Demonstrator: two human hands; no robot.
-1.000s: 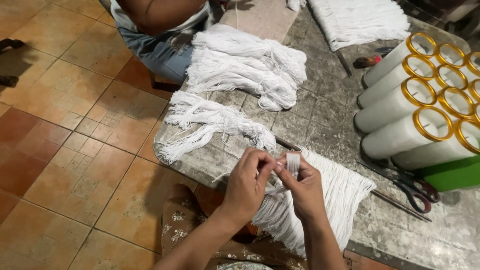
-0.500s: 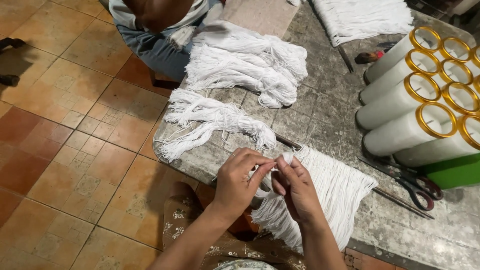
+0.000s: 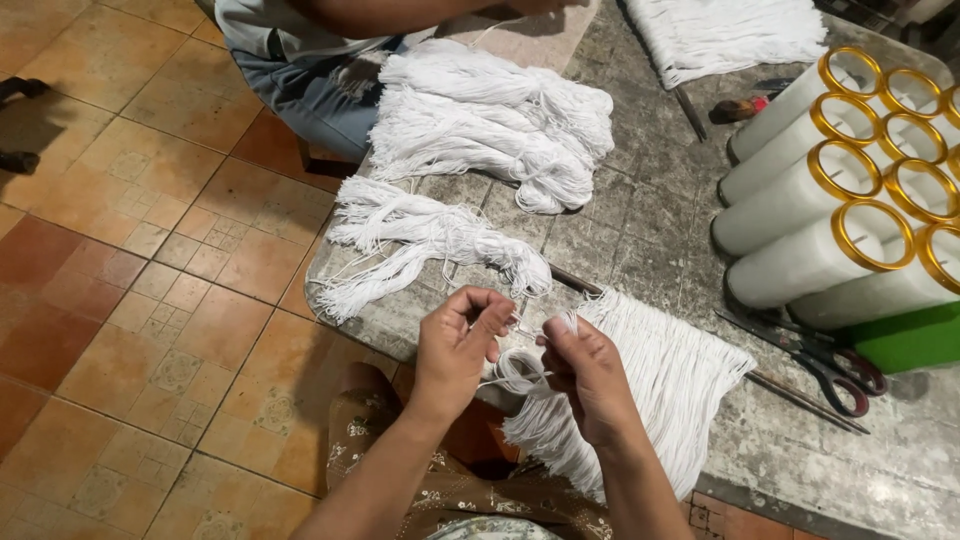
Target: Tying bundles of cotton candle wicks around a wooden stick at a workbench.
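My left hand point(image 3: 455, 345) and my right hand point(image 3: 583, 372) meet over the near edge of a worn stone table point(image 3: 640, 225). Both pinch thin white string: a loop of white string point(image 3: 518, 368) curls between them. Under my right hand a row of cut white strings point(image 3: 650, 385) hangs combed over a thin metal rod point(image 3: 800, 402) and drapes off the table edge. A loose hank of white string point(image 3: 425, 245) lies just beyond my left hand.
A larger heap of white string point(image 3: 495, 120) lies farther back, by another person's lap point(image 3: 300, 80). Tall white candles with gold rims point(image 3: 820, 200) lie stacked at the right above a green box point(image 3: 910, 340). Scissors point(image 3: 830, 370) rest beside the rod. More combed strings point(image 3: 730, 35) lie at the top.
My hands have dropped slightly toward me and drawn apart. The short tuft held upright in my right fingers is now pulled into a loop between both hands.
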